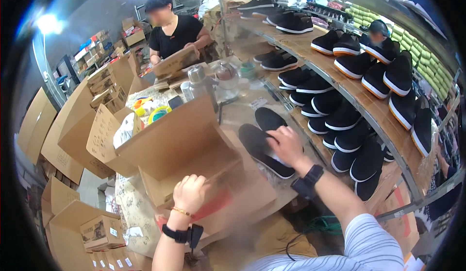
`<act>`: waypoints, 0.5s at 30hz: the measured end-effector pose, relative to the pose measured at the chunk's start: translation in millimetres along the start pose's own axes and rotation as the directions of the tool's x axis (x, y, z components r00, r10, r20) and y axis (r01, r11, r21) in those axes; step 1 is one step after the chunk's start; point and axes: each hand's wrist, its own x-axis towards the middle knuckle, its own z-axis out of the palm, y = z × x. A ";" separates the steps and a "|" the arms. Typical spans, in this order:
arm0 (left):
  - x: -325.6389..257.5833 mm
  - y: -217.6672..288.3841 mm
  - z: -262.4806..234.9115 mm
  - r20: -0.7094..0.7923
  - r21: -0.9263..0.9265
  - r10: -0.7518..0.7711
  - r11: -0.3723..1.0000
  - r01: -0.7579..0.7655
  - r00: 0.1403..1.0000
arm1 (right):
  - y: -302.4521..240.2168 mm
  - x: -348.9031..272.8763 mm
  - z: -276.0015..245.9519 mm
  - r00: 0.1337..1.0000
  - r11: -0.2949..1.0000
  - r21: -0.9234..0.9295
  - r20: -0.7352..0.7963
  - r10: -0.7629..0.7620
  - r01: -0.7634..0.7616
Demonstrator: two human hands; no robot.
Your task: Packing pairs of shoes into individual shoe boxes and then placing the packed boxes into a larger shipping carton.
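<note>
An open brown cardboard box (221, 166) stands on the table in front of me, its lid (170, 130) raised. My left hand (189, 195) is closed at the box's near side, fingers curled over its edge; the fingertips are partly hidden. To the right of the box lies a pair of black slip-on shoes (252, 142) with white sole edges, side by side. My right hand (286, 147) rests on the nearer part of the pair, its fingers bent around a shoe. The palm side of that hand is out of sight.
A metal-framed rack (335, 76) with rows of black shoes (347, 118) runs along the right. Behind the box stand a steel flask (196, 76), a glass jug (225, 72) and tape rolls (158, 114). Open cartons (73, 130) crowd the left. Across the table a person (174, 33) holds cardboard.
</note>
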 end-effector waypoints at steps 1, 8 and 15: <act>1.9 4.6 -9.0 -0.008 -0.010 0.020 1.000 -0.020 1.000 | -29.8 7.5 -13.3 0.999 0.996 0.084 -0.021 0.034 -0.033; -44.8 -10.0 -89.1 -0.208 0.254 -0.167 0.942 0.218 0.964 | -102.2 28.9 40.0 0.991 0.967 0.227 0.032 -0.128 0.117; -40.2 15.2 -64.9 -0.194 0.259 -0.209 0.931 0.256 0.958 | -70.7 46.5 -15.4 0.932 0.903 0.392 0.361 0.025 -0.176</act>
